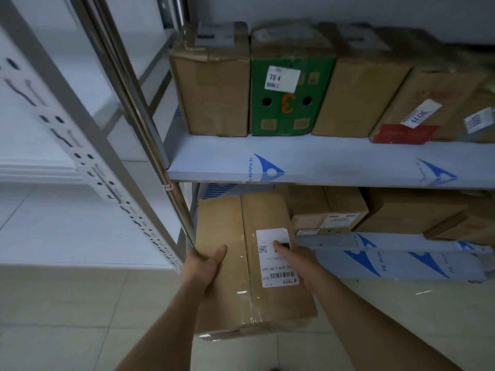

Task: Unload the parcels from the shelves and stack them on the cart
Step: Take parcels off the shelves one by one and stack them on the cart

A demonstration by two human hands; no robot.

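Parcel [241,263], a taped brown box at lower centre of the frame, sits half out of the lower shelf [401,263]; my left hand [205,269] and right hand [300,261] clasp its sides, thumbs on top.

Probably a parcel depot or stockroom. Metal shelving with a steel upright post [150,145], grey shelf boards [334,162] under blue-printed protective film, rows of brown cardboard cartons [214,95] with shipping labels, a green numbered carton [289,103], pale tiled floor [67,317].
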